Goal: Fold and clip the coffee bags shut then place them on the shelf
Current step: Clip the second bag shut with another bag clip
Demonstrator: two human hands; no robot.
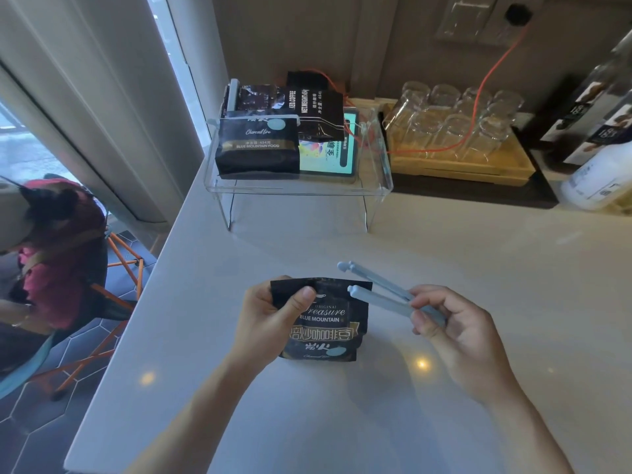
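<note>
While it stands upright on the pale bench [444,254], bag in hand: one black coffee bag [325,323], top folded over.
Left hand [270,316]: fingers pinched on the bag's folded top corner.
Right hand [455,333]: fingers gripping one pale blue clip [379,290], its two arms spread apart (tips just at the bag's top right).
Clear shelf [297,186]: three coffee bags [258,145] counted, plus one lit tablet [328,148].
Wooden tray [478,165]: glasses, too overlapped to count.

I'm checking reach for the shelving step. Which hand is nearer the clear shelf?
Left, slightly. The left hand pinches the coffee bag almost straight below the clear shelf; the right hand, holding the open blue clip, sits off to its right.
</note>
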